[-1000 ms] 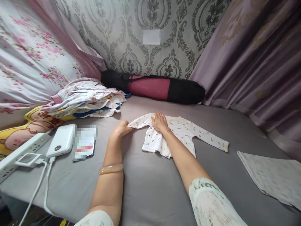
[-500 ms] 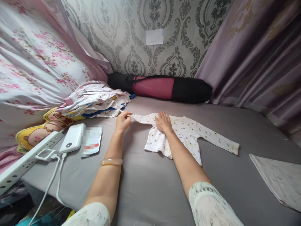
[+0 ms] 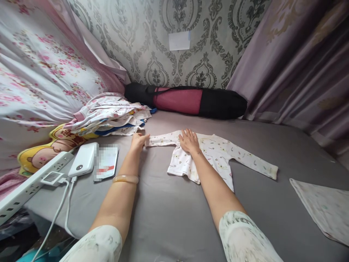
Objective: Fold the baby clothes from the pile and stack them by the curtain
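A small white long-sleeved shirt point(image 3: 215, 153) with a tiny scattered print lies spread on the grey sheet, its right-hand sleeve stretched out to the right. At the cuff of the left-hand sleeve, my left hand point(image 3: 139, 141) pinches the edge, thumb toward the cloth; its other fingers are partly hidden. My right hand point(image 3: 189, 141) rests flat on the shirt near the shoulder, fingers extended. The shirt's lower middle is covered by my right forearm, and its bottom edge is slightly rumpled.
A clothes pile point(image 3: 109, 112) sits back left, beside a yellow cushion point(image 3: 40, 156). Nearby are a power strip point(image 3: 35, 185), a white power bank point(image 3: 84, 158) and a phone point(image 3: 107, 163). A black-and-pink bag point(image 3: 177, 101) lies along the wall; folded cloth point(image 3: 323, 207) is at right.
My left hand has moved slightly left and down with the cuff, and that sleeve now lies flatter and straighter. My right hand stays in place on the shirt.
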A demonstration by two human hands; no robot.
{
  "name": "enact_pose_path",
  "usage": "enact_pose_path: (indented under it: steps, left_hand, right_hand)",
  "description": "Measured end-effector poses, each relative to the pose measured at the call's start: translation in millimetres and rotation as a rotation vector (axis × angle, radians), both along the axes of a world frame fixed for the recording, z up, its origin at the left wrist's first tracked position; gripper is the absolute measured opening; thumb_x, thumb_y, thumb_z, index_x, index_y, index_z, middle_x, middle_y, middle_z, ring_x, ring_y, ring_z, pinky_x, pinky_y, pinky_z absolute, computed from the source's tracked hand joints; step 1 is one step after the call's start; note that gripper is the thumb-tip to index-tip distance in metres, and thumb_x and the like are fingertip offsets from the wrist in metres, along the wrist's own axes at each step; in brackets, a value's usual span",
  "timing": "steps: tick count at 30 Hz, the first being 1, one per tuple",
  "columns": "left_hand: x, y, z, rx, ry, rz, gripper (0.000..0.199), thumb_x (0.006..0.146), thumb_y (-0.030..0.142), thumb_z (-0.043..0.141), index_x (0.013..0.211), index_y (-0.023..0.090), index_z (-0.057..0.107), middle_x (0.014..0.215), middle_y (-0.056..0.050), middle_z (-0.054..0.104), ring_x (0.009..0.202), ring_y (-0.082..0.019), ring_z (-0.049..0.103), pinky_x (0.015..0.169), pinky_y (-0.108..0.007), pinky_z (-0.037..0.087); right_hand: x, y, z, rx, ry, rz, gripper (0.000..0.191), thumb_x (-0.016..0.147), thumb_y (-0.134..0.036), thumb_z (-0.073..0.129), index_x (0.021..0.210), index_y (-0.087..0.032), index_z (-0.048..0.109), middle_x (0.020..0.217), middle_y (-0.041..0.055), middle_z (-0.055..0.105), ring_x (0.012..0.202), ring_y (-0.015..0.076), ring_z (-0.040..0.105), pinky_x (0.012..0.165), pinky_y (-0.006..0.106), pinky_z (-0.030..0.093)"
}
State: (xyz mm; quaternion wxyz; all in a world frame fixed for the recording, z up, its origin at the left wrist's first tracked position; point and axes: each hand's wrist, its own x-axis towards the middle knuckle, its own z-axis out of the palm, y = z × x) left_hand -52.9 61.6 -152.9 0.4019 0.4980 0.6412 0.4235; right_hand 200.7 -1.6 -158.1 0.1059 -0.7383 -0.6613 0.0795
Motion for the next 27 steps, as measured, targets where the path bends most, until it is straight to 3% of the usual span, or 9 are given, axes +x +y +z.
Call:
enact_pose_path:
  steps: [3,7,10,14,20,24,27]
  left_hand:
    - [4.9,1.4,8.4,-0.083,0.035,0.003,0.046,0.058,0.023,0.071,0.101,0.012,0.058,0.073,0.0,0.057,0.063,-0.014,0.056,0.061,-0.027,0.045]
    - [9.9,-1.2,12.1,0.156,0.023,-0.044,0.047,0.064,0.018,0.061,0.111,0.012,0.06,0.088,-0.002,0.057,0.073,-0.012,0.057,0.073,-0.025,0.048]
    - [9.0,-2.1,7.0,0.28,0.198,-0.033,0.043,0.069,0.015,0.054,0.111,0.013,0.064,0.096,-0.005,0.055,0.081,-0.016,0.058,0.082,-0.031,0.049]
    - [9.1,-4.0,-4.2,0.333,0.485,-0.049,0.036,0.072,0.011,0.05,0.103,0.016,0.068,0.104,-0.009,0.049,0.099,-0.021,0.055,0.098,-0.035,0.044]
    - [12.0,-7.6,-15.3,0.319,0.747,-0.108,0.029,0.08,0.01,0.045,0.095,0.019,0.068,0.11,-0.011,0.048,0.111,-0.026,0.047,0.097,-0.039,0.043]
    - [16.0,-11.5,-1.7,0.264,0.948,-0.09,0.03,0.083,0.009,0.041,0.097,0.015,0.067,0.115,-0.02,0.051,0.113,-0.037,0.046,0.091,-0.051,0.042]
    - [36.2,-20.0,14.3,0.291,1.061,-0.097,0.033,0.083,0.006,0.038,0.101,0.009,0.065,0.122,-0.024,0.051,0.117,-0.04,0.045,0.092,-0.053,0.039]
  right_hand:
    - [0.1,-1.6,1.6,-0.008,-0.002,0.015,0.06,0.1,-0.048,0.016,0.152,-0.021,0.029,0.161,0.0099,0.019,0.148,0.0223,0.01,0.117,0.042,0.003]
    - [0.0,-3.0,3.0,-0.015,-0.005,0.018,0.06,0.1,-0.05,0.016,0.152,-0.023,0.028,0.161,0.0095,0.019,0.148,0.0228,0.01,0.117,0.042,0.003]
    - [-0.1,-2.7,2.7,-0.018,-0.005,0.018,0.06,0.1,-0.05,0.016,0.152,-0.024,0.028,0.161,0.0097,0.019,0.148,0.0232,0.01,0.117,0.042,0.003]
    - [0.0,-1.3,1.3,-0.018,-0.009,0.011,0.06,0.1,-0.052,0.017,0.152,-0.025,0.029,0.161,0.009,0.019,0.148,0.0232,0.01,0.117,0.042,0.002]
    - [-0.4,-0.9,0.6,-0.013,-0.015,0.014,0.06,0.1,-0.052,0.017,0.152,-0.024,0.03,0.16,0.0104,0.02,0.148,0.0237,0.011,0.117,0.043,0.003]
    - [-1.1,-1.1,1.0,-0.017,-0.02,0.011,0.06,0.1,-0.052,0.018,0.152,-0.024,0.03,0.16,0.01,0.019,0.148,0.0234,0.011,0.117,0.043,0.003]
    - [-1.5,-1.1,1.0,-0.012,-0.014,0.008,0.06,0.1,-0.051,0.018,0.151,-0.024,0.031,0.16,0.0104,0.02,0.148,0.0241,0.011,0.117,0.044,0.004]
